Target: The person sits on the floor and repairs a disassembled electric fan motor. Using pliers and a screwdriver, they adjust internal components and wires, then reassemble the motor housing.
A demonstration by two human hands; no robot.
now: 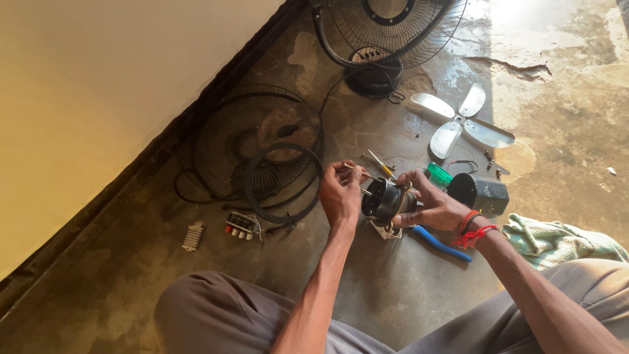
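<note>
Two wire fan guards dominate the concrete floor (pixel 406 295): one upright on its stand (pixel 386 33) at the top, the other lying flat (pixel 252 147) near the wall, with a black ring (pixel 285 183) resting partly on it. Next in size, a pale three-blade fan propeller (pixel 458 121) lies to the right, and a greenish cloth (pixel 557 239) sits crumpled beside the person's right knee. A black motor cover (pixel 478 191) stands just behind the right hand (pixel 436 206). Between both hands, held above the floor, is the black fan motor (pixel 383 200), its shaft pointing toward the left hand (pixel 341 196). The right hand's fingers curl around the motor body, gripping it. The left hand's fingers are pinched together on a thin tool (pixel 357 169) near the shaft. Blue-handled pliers (pixel 442 244) lie under the right wrist. Smaller still, a yellow-handled screwdriver (pixel 381 164), a green piece (pixel 439 174), a switch block (pixel 241 225) and a white ribbed part (pixel 192 236) lie scattered.
</note>
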